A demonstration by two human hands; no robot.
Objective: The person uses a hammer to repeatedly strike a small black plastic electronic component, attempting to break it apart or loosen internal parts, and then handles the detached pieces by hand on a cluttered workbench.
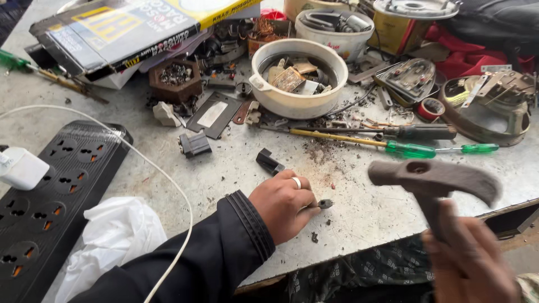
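Note:
My left hand (285, 203), with a ring on one finger and a dark sleeve, rests on the grey workbench (359, 219) and pinches a small dark metal part (324, 203) against the surface. My right hand (469, 264) is raised at the lower right, gripping the handle of a worn hammer (432, 179) whose head hangs blurred above the bench edge. A small black plastic piece (270, 162) lies just beyond my left hand. Dark grit is scattered around the metal part.
A black power strip (62, 191) with a white plug (21, 167) and white cable lies at left, beside a white plastic bag (115, 235). Green-handled screwdrivers (412, 148), a white bowl of scraps (297, 76), a cardboard box (135, 28) and appliance parts crowd the back.

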